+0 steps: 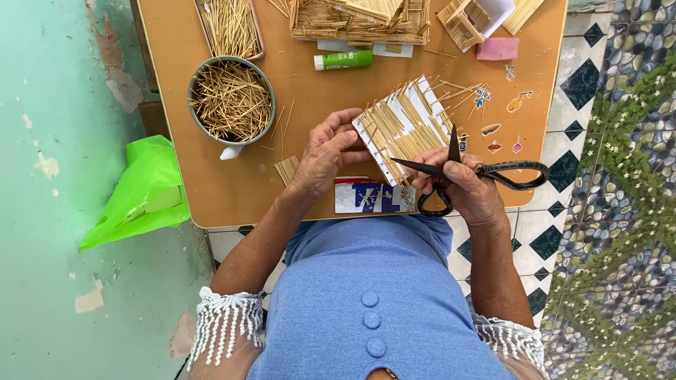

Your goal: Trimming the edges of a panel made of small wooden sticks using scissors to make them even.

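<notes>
My left hand [329, 151] holds the left edge of a white card panel [404, 127] covered with rows of glued wooden sticks, tilted above the small orange table [296, 91]. My right hand [465, 186] grips black scissors [468, 172], their blades partly apart and pointing left toward the panel's lower edge. One blade tip rises near the panel's right side. A short bundle of cut sticks [286, 169] lies just left of my left wrist.
A round metal bowl [232, 100] full of thin sticks stands at the table's left, a tray of sticks [230, 28] behind it. A green glue tube [343, 60], stick-built pieces [360, 20], a pink block [497, 48] and a green plastic bag [144, 193] are nearby.
</notes>
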